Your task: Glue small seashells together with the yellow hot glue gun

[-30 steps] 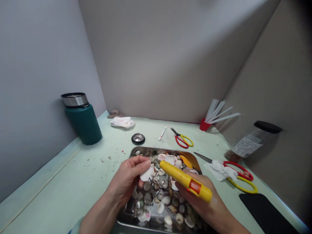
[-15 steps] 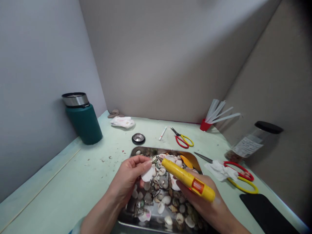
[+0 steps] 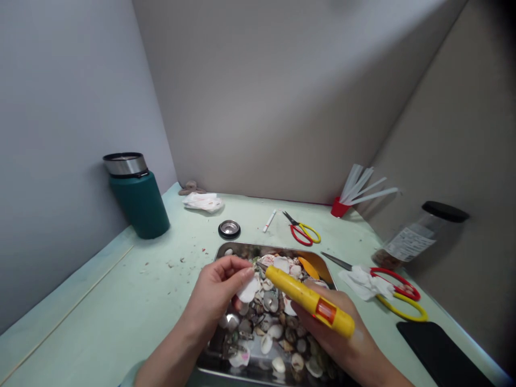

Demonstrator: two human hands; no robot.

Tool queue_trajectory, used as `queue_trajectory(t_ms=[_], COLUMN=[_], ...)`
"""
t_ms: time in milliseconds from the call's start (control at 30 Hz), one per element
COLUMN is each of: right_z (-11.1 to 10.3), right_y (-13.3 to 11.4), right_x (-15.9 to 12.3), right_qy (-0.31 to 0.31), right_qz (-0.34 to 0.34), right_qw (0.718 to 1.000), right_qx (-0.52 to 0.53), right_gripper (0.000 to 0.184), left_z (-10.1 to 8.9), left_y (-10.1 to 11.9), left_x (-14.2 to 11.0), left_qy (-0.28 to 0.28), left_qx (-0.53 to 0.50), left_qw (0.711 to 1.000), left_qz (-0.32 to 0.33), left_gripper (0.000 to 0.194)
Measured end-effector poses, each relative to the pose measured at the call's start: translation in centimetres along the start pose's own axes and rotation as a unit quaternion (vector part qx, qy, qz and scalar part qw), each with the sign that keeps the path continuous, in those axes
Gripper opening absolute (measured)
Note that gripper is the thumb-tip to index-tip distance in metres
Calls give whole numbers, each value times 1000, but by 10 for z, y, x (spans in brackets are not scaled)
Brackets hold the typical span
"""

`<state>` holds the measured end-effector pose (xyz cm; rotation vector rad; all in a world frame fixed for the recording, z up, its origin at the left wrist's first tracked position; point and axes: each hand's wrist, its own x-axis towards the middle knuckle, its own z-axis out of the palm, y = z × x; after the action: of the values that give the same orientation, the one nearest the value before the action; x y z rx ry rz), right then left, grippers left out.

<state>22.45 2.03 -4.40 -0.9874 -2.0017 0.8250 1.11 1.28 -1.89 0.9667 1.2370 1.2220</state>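
Note:
My left hand (image 3: pixel 220 290) pinches a flat, pale white shell (image 3: pixel 249 290) between thumb and fingers, just above the tray's left half. In my right hand (image 3: pixel 334 317) is a yellow hot glue gun (image 3: pixel 302 293), its metal nozzle pointing left at the fingertips of the left hand, close to the shell's upper edge. Whether the nozzle touches anything is too small to tell. Below both hands lies a metal tray (image 3: pixel 242 247) full of shells (image 3: pixel 276 330) and small stones. An orange piece (image 3: pixel 308 267) rests at its back right.
A teal bottle (image 3: pixel 139 204) stands back left, near a round lid (image 3: pixel 229 229) and tissue (image 3: pixel 202 202). Behind the tray lie a white marker (image 3: pixel 269 221) and small scissors (image 3: pixel 300 228). Larger scissors (image 3: pixel 403 290), a jar (image 3: pixel 415 236), a red cup (image 3: pixel 339 207) of glue sticks and a black phone-like slab (image 3: pixel 439 349) are right.
The white shell has turned a little and shifted slightly right in my left fingers. The glue gun's front end has moved slightly left, still near the fingertips.

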Motion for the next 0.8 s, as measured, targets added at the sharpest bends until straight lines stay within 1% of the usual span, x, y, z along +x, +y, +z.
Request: queue_trajectory(t_ms=[100,200,367,467,567,733,800], right_z=[1,0,0,0,0,0,1], right_y=[2,3,2,1,0,0,0], right_x=[-1,-1,0,0,-1,0,0], right_qy=[0,0,-6,3,9,-9,-5], right_qz=[1,4,-1,1,2,-14,-15], right_qw=[1000,1000,1000,1000,1000,1000,1000], right_qx=[-6,-18,-12,-15,-18,-12,-14], right_gripper=[16,18,17,16,16,15,13], left_z=[1,3,2,1,1,0,0], left_y=[1,1,-1,-3,-4,-4,-5], left_x=[-1,-1,-4,-5,-5,-5,-5], left_qy=[9,31,61,70,74,76,77], left_qx=[8,31,128,168,182,182,178], left_qw=[1000,999,986,977,973,972,972], left_qz=[5,29,89,108,119,128,130], left_gripper=[17,15,16,15,14,13,14])
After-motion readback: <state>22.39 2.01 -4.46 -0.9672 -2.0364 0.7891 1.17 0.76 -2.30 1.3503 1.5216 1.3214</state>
